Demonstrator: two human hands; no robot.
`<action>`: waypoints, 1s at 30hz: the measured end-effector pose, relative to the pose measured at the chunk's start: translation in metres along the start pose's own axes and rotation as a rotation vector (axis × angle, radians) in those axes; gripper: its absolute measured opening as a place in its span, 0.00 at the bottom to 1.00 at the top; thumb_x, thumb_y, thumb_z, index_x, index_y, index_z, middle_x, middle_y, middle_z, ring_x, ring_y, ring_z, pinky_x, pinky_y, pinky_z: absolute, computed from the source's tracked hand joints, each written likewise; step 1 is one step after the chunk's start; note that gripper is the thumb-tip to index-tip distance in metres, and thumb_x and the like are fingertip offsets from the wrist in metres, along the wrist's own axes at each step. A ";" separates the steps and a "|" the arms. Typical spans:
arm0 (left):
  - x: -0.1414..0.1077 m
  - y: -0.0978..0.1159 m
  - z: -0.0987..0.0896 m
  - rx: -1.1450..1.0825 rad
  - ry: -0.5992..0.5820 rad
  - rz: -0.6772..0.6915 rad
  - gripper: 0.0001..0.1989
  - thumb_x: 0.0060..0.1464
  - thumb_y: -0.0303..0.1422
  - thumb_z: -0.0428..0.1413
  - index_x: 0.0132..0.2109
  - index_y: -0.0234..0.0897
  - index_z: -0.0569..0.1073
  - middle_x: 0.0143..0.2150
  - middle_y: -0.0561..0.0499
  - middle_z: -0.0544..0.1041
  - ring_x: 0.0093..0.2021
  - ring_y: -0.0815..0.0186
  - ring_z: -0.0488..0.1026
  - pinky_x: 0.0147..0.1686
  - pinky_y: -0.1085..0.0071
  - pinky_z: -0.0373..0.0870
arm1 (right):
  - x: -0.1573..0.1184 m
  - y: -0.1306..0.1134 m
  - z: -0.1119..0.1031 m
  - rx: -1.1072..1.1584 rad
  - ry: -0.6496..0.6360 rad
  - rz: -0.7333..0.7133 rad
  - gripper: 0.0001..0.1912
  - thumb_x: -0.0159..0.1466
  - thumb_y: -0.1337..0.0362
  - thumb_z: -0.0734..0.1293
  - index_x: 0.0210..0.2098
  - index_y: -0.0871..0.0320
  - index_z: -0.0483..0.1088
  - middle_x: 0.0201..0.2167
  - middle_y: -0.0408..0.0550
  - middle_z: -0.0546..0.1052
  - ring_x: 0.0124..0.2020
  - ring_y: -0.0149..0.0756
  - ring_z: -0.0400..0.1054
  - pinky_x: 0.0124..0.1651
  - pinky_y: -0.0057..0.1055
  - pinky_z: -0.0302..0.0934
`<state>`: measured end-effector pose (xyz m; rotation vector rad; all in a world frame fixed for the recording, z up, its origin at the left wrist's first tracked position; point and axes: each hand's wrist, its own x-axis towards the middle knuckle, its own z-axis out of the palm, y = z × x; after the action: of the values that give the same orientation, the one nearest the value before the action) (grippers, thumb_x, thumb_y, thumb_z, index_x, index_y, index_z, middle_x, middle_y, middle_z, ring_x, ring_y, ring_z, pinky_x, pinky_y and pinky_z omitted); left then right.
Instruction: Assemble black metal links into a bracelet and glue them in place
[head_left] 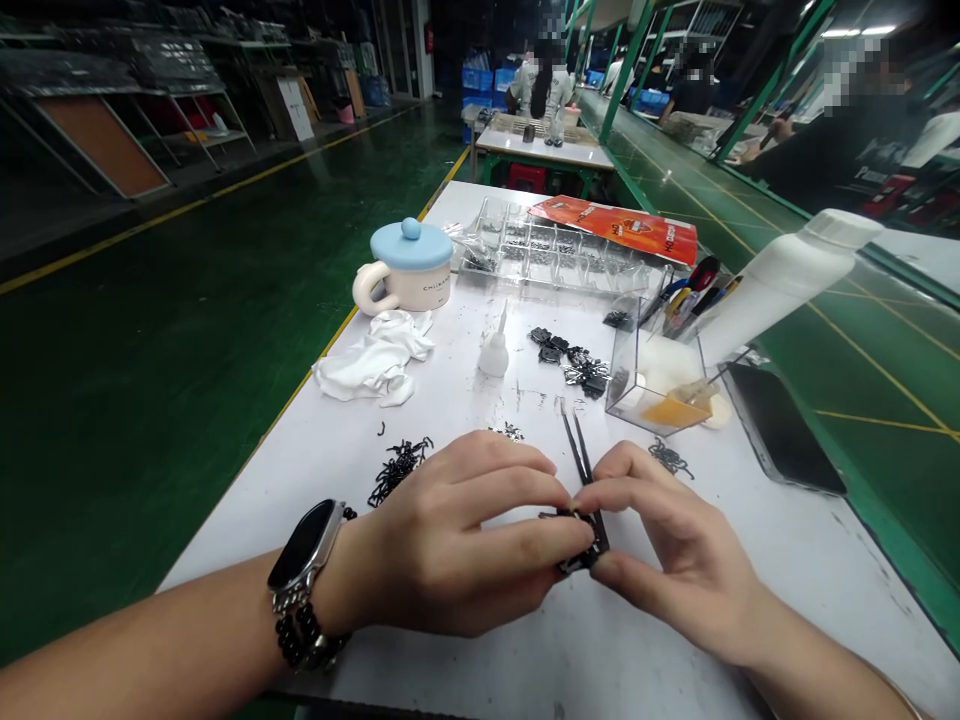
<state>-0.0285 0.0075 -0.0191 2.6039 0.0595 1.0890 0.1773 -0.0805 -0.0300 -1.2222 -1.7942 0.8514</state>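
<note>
- White table: left and right edges border glossy green floor; bare surface lies at the near side, below the hands.
- Small black part: near the table's centre, between the hands, mostly covered; its shape is unclear.
- Left hand: fingers closed on the part.
- Right hand: index finger and thumb pinched on its right side.
- Slim dark tweezers: tips point far; lower end partly hidden.
- Black curly pieces: tangled heap, left, partly behind the left hand.
- Far left: crumpled white cloth, smooth blue-lidded mug.
</note>
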 end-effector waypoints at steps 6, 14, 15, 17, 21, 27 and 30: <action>-0.006 0.000 -0.002 -0.010 -0.083 -0.069 0.17 0.49 0.25 0.58 0.47 0.42 0.74 0.42 0.46 0.79 0.47 0.57 0.73 0.45 0.63 0.67 | 0.001 -0.003 0.001 -0.019 0.008 0.006 0.13 0.60 0.62 0.67 0.45 0.49 0.67 0.34 0.45 0.63 0.37 0.37 0.59 0.39 0.37 0.56; -0.005 0.001 -0.001 0.051 -0.088 -0.029 0.14 0.51 0.26 0.57 0.46 0.41 0.74 0.41 0.46 0.79 0.44 0.59 0.74 0.43 0.64 0.68 | 0.002 -0.001 0.002 0.002 -0.008 0.047 0.12 0.60 0.62 0.67 0.44 0.46 0.67 0.34 0.43 0.62 0.38 0.36 0.58 0.41 0.37 0.54; -0.005 0.001 -0.002 0.067 -0.091 -0.018 0.14 0.51 0.26 0.57 0.46 0.40 0.74 0.41 0.46 0.80 0.44 0.60 0.75 0.42 0.64 0.68 | 0.001 -0.001 0.002 0.006 -0.011 0.052 0.12 0.60 0.62 0.67 0.44 0.46 0.67 0.34 0.43 0.62 0.38 0.35 0.58 0.41 0.37 0.54; -0.006 0.002 -0.002 0.093 -0.084 -0.002 0.13 0.51 0.26 0.57 0.45 0.40 0.74 0.40 0.46 0.80 0.42 0.60 0.75 0.42 0.65 0.68 | 0.001 -0.001 0.003 0.016 -0.019 0.052 0.12 0.61 0.62 0.67 0.44 0.46 0.67 0.34 0.43 0.63 0.37 0.35 0.59 0.40 0.36 0.55; -0.007 0.002 0.000 0.101 -0.081 -0.013 0.11 0.50 0.26 0.57 0.43 0.39 0.75 0.37 0.46 0.80 0.39 0.60 0.75 0.39 0.65 0.69 | 0.002 -0.001 0.004 0.032 -0.024 0.064 0.10 0.61 0.62 0.66 0.43 0.48 0.67 0.34 0.44 0.63 0.37 0.35 0.60 0.40 0.36 0.56; -0.008 0.005 0.005 0.007 -0.063 -0.126 0.14 0.49 0.22 0.54 0.43 0.38 0.73 0.33 0.47 0.78 0.32 0.64 0.73 0.33 0.67 0.68 | 0.003 -0.005 0.007 0.055 -0.037 0.147 0.07 0.63 0.57 0.64 0.38 0.52 0.70 0.30 0.45 0.63 0.33 0.35 0.61 0.36 0.34 0.57; -0.006 0.007 0.009 -0.071 -0.003 -0.229 0.13 0.48 0.23 0.53 0.42 0.37 0.74 0.30 0.48 0.76 0.29 0.66 0.70 0.30 0.68 0.68 | 0.002 -0.005 0.007 -0.057 0.008 0.071 0.07 0.63 0.58 0.64 0.40 0.51 0.69 0.30 0.45 0.64 0.33 0.35 0.61 0.35 0.35 0.56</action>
<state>-0.0270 -0.0028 -0.0268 2.4626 0.3046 0.9876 0.1680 -0.0810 -0.0283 -1.3313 -1.7885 0.8394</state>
